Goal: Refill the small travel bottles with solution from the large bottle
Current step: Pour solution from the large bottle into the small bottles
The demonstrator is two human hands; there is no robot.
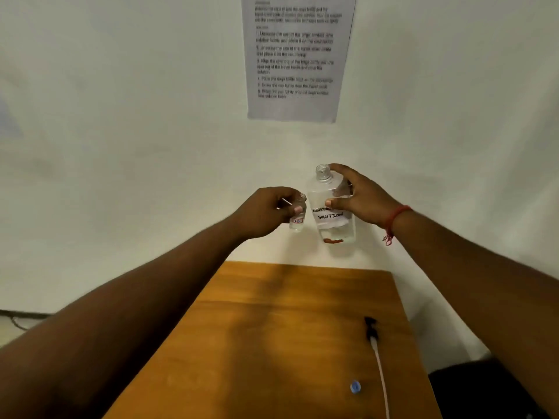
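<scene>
Two bottles held in the air above the table's far edge

Head view: my left hand [266, 211] pinches the small travel bottle [298, 214], fingers curled round its upper part, mouth uncapped, roughly upright. My right hand [355, 196] grips the large bottle [331, 207], thumb across the handwritten label, fingers behind the shoulder; its neck is open and it stands near upright. Both bottles are just beside each other, not touching. A red thread [393, 222] circles my right wrist. On the wooden table [272, 343], a blue cap [355, 387] lies near the right edge, beside a white cable [381, 376]. An instruction sheet [298, 55] hangs on the wall.
</scene>
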